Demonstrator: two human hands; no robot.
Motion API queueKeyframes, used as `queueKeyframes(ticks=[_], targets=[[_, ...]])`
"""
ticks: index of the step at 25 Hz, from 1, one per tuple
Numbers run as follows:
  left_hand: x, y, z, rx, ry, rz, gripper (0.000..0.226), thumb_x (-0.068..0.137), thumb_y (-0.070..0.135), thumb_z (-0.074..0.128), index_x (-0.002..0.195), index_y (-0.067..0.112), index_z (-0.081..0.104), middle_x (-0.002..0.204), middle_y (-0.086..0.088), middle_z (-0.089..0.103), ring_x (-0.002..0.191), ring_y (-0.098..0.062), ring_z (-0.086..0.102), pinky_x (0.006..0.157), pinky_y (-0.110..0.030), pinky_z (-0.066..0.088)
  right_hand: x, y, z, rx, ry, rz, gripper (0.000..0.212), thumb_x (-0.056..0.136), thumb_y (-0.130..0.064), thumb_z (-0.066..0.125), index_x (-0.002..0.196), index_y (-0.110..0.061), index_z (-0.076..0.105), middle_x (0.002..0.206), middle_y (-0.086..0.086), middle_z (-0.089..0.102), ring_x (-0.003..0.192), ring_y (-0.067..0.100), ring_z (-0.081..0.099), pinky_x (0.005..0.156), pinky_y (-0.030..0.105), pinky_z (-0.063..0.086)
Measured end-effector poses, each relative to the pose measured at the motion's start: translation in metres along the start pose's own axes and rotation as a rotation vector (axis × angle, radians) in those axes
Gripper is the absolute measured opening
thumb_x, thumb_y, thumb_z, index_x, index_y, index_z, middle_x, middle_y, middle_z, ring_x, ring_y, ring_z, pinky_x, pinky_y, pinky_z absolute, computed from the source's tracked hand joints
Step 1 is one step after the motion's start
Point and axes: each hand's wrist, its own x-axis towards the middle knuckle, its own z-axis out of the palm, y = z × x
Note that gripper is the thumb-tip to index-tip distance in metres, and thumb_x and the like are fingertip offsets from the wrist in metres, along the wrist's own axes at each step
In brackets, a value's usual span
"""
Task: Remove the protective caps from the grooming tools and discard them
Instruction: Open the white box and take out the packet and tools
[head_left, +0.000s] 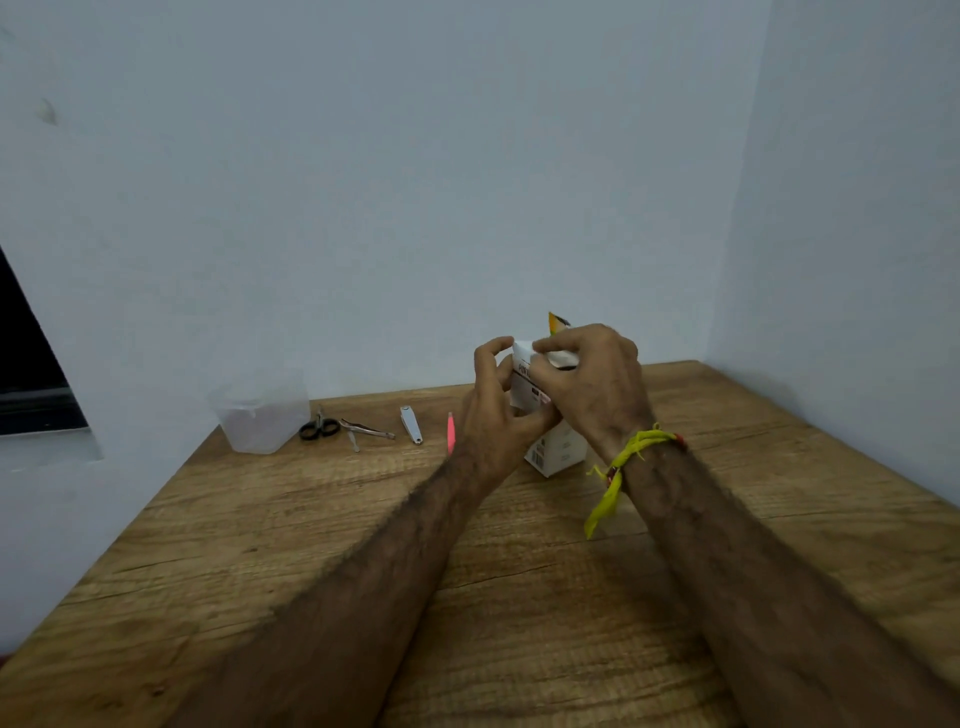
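Both hands hold a white cardboard box that stands on the wooden table. My left hand grips its left side, fingers curled around the top corner. My right hand grips the top, where an orange-edged flap sticks up. To the left, several grooming tools lie in a row: small black-handled scissors, a metal nipper, a silver nail clipper and a pink tweezer. No caps are discernible on them.
A translucent plastic container stands at the table's back left, against the wall. White walls close off the back and right sides. A yellow thread band hangs on my right wrist. A dark window opening is at far left.
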Motion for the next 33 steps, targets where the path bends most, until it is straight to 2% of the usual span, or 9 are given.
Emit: queueKeyframes(ticks=[3,6,8,11,14,19,23,26,33], targets=[[0.000,-0.004,0.006,-0.031,0.035,0.012,0.065,0.075,0.038,0.078,0.124,0.023,0.039,0.115,0.002,0.072,0.099,-0.018,0.072,0.076,-0.053,0.060,0.003,0.000,0.004,-0.072,-0.009,0.024,0.026,0.084,-0.037,0.070,0.103,-0.021,0.079,0.111,0.006,0.071,0.103,0.022,0.067,0.082,0.037,0.057],[-0.001,-0.006,0.008,-0.040,0.085,0.028,0.052,0.077,0.030,0.082,0.113,0.016,0.047,0.109,-0.003,0.073,0.100,-0.014,0.072,0.075,-0.044,0.062,0.004,0.002,-0.001,-0.102,-0.088,0.003,0.023,0.088,-0.034,0.068,0.103,-0.021,0.080,0.106,0.005,0.064,0.106,0.021,0.062,0.078,0.029,0.047],[0.000,-0.005,0.007,-0.050,0.087,0.020,0.059,0.076,0.032,0.082,0.117,0.013,0.045,0.113,-0.002,0.073,0.102,-0.010,0.071,0.076,-0.036,0.061,0.003,0.005,-0.009,-0.101,-0.163,-0.017,0.026,0.093,-0.040,0.066,0.104,-0.021,0.080,0.103,0.004,0.057,0.107,0.020,0.058,0.076,0.025,0.038],[0.002,-0.005,0.005,-0.057,0.039,-0.010,0.076,0.075,0.032,0.080,0.132,0.018,0.033,0.119,0.001,0.072,0.108,-0.007,0.069,0.082,-0.032,0.060,0.003,0.010,-0.013,-0.090,-0.205,0.007,0.042,0.085,-0.049,0.074,0.113,-0.017,0.076,0.118,0.006,0.056,0.119,0.019,0.053,0.082,0.021,0.037],[0.002,-0.010,0.004,-0.101,-0.020,-0.031,0.089,0.080,0.019,0.080,0.145,0.019,0.019,0.131,0.000,0.066,0.120,-0.008,0.063,0.089,-0.027,0.058,0.004,0.014,-0.009,-0.196,-0.148,0.090,0.064,0.071,-0.054,0.081,0.112,-0.008,0.065,0.109,0.009,0.058,0.107,0.024,0.057,0.070,0.024,0.039],[0.000,-0.004,0.002,-0.095,-0.094,-0.104,0.114,0.077,0.022,0.086,0.156,0.027,0.004,0.157,-0.006,0.040,0.142,-0.012,0.041,0.093,-0.015,0.050,0.007,0.016,-0.003,-0.261,-0.040,0.235,0.072,0.067,-0.059,0.081,0.111,-0.005,0.066,0.113,0.013,0.059,0.107,0.030,0.059,0.077,0.034,0.050],[-0.013,0.000,-0.017,0.219,-0.116,-0.061,0.103,0.078,0.032,0.084,0.155,0.027,0.017,0.162,-0.002,0.028,0.148,-0.013,0.026,0.113,-0.033,0.034,0.017,0.037,-0.012,-0.378,0.075,0.283,0.087,0.073,-0.062,0.076,0.129,0.001,0.054,0.128,0.014,0.050,0.120,0.033,0.051,0.097,0.040,0.046],[-0.023,-0.008,-0.041,0.619,-0.115,0.017,0.082,0.088,0.039,0.073,0.153,0.026,0.026,0.162,-0.002,0.030,0.150,-0.017,0.023,0.122,-0.045,0.022,0.025,0.056,-0.013,-0.377,0.092,0.299,0.089,0.075,-0.063,0.074,0.132,0.002,0.051,0.130,0.014,0.049,0.122,0.034,0.050,0.099,0.041,0.044],[-0.014,-0.024,-0.044,0.746,-0.076,-0.015,0.072,0.092,0.048,0.064,0.152,0.025,0.031,0.162,-0.008,0.029,0.152,-0.021,0.020,0.119,-0.056,0.024,0.027,0.071,-0.005,-0.338,0.103,0.286,0.092,0.077,-0.067,0.072,0.135,0.000,0.050,0.130,0.013,0.050,0.122,0.034,0.050,0.100,0.042,0.044]])
